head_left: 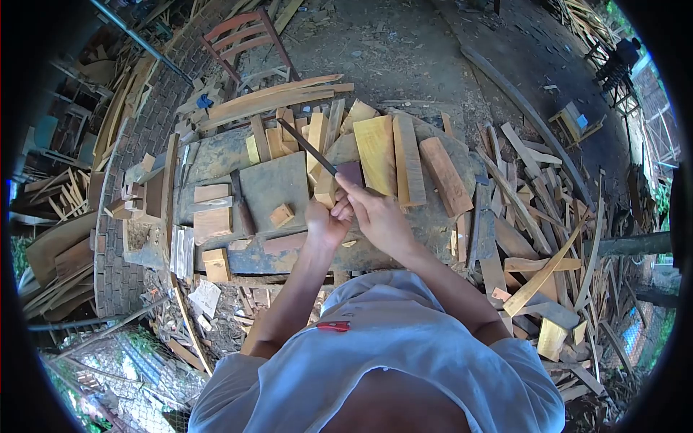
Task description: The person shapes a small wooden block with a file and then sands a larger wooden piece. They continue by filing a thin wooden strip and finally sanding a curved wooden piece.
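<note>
My right hand (381,222) is closed around the near end of a long, thin, dark file (307,146), its index finger laid along the tool. The file slants away to the upper left, above the table. Close against it, my left hand (328,222) is closed on a small pale wood block (325,190). The fingers of both hands meet, and the palms partly hide the grip. Just beyond the right fingers is a dark reddish-brown flat piece (351,172). A yellowish board (376,155) lies right of it.
On the worn worktable (278,184) lie a brown wood block (445,177), a small block (281,215) and a dark-handled tool (242,208). A reddish chair (245,40) stands beyond. Scrap wood (538,209) is heaped at right; long planks (271,102) lie behind.
</note>
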